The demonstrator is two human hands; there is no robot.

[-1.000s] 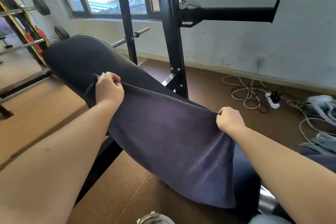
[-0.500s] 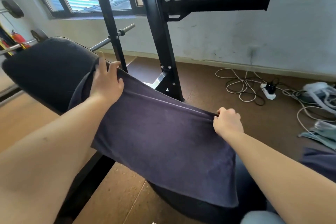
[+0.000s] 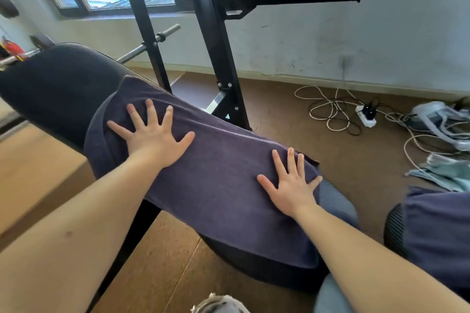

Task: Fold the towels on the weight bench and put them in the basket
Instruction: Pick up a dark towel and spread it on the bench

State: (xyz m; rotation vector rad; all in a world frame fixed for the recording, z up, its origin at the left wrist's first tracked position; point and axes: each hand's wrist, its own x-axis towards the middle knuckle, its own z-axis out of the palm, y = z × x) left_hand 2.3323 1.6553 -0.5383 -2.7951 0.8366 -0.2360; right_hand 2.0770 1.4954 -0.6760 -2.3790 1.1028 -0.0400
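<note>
A dark purple towel (image 3: 216, 180) lies folded across the black padded weight bench (image 3: 56, 84), its near edge hanging over the bench's side. My left hand (image 3: 152, 134) rests flat on the towel's left part, fingers spread. My right hand (image 3: 290, 183) lies flat near the towel's right end, fingers spread too. Neither hand grips the cloth. Another dark purple towel (image 3: 437, 231) drapes over a dark ribbed object (image 3: 394, 229) at the right edge. No basket is clearly in view.
Black rack uprights (image 3: 216, 63) and a barbell (image 3: 150, 43) stand behind the bench. Tangled white cables (image 3: 328, 109), a power strip (image 3: 366, 115) and a pale green cloth (image 3: 447, 173) lie on the brown floor at the right. A shoe tip (image 3: 218, 303) shows at the bottom.
Both hands let go of the towel's far edge and opened flat on top of it. The towel now lies on the bench with its far edge laid down.
</note>
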